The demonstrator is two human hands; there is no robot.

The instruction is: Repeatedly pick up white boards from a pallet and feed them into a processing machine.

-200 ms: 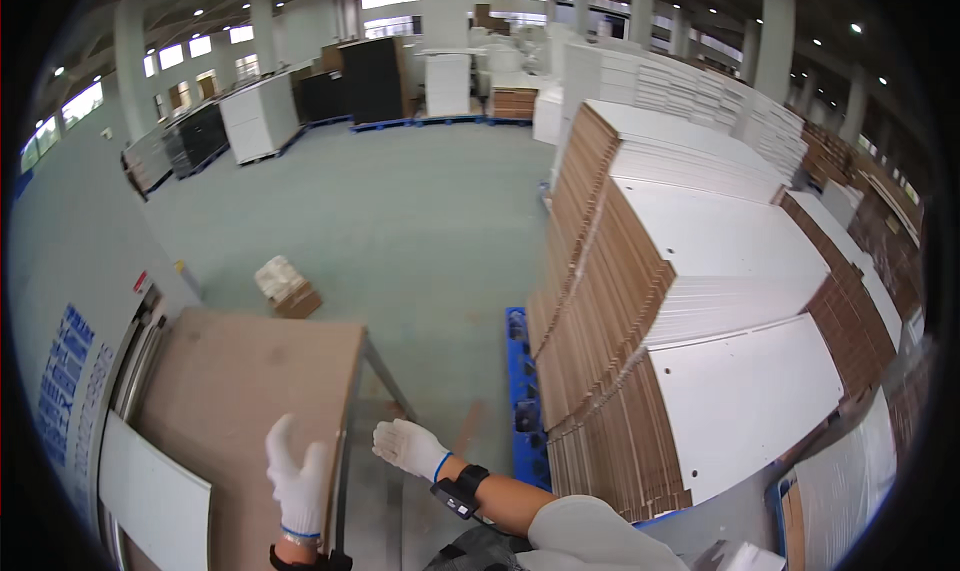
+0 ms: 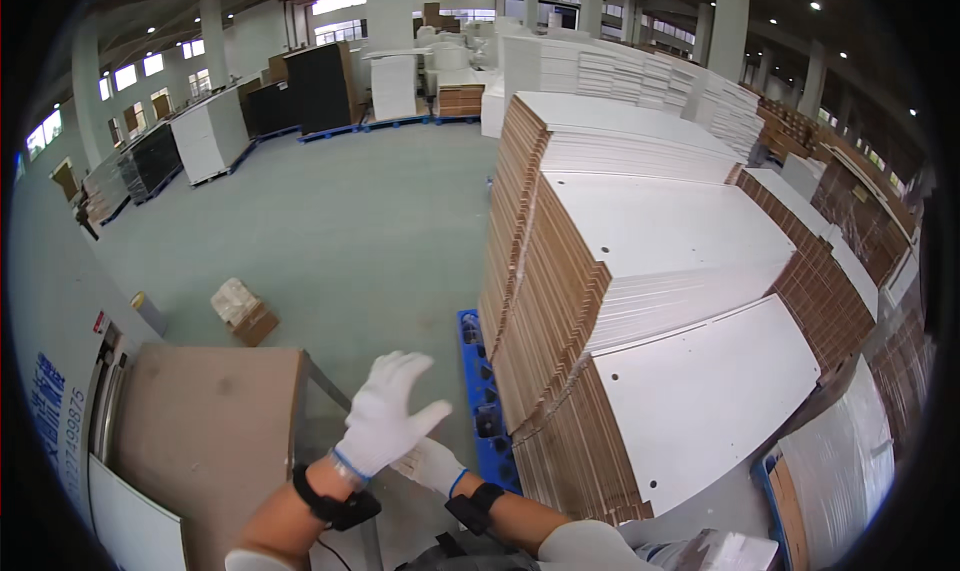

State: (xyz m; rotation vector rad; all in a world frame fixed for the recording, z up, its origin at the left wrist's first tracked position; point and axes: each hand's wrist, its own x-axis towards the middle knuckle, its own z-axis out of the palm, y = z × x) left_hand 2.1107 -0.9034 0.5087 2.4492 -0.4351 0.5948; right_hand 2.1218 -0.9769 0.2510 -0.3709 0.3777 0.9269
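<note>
My left hand (image 2: 388, 413), in a white knit glove, is raised over the gap between the brown-topped table and the panel stack. It is open and empty, with the thumb apart from the fingers. Just below and behind it is my right hand (image 2: 437, 466), gloved the same way, its fingers partly covered by the left hand. What shows of it looks flat and open, with nothing in it. To the right stands a tall stack of white-faced panels (image 2: 705, 396) with brown edges; neither hand touches it. The brown-topped table (image 2: 215, 401) lies to the left.
Under the panels is a blue pallet (image 2: 487, 421). A white panel (image 2: 135, 521) leans at the table's near left, beside a pale machine housing (image 2: 50, 281). A small carton (image 2: 255, 324) lies on the floor beyond the table. Plastic-wrapped goods (image 2: 835, 471) stand at the lower right.
My left hand has swung right, from over the table to in front of my right hand. The view has turned right, so the panel stack and table appear farther left.
</note>
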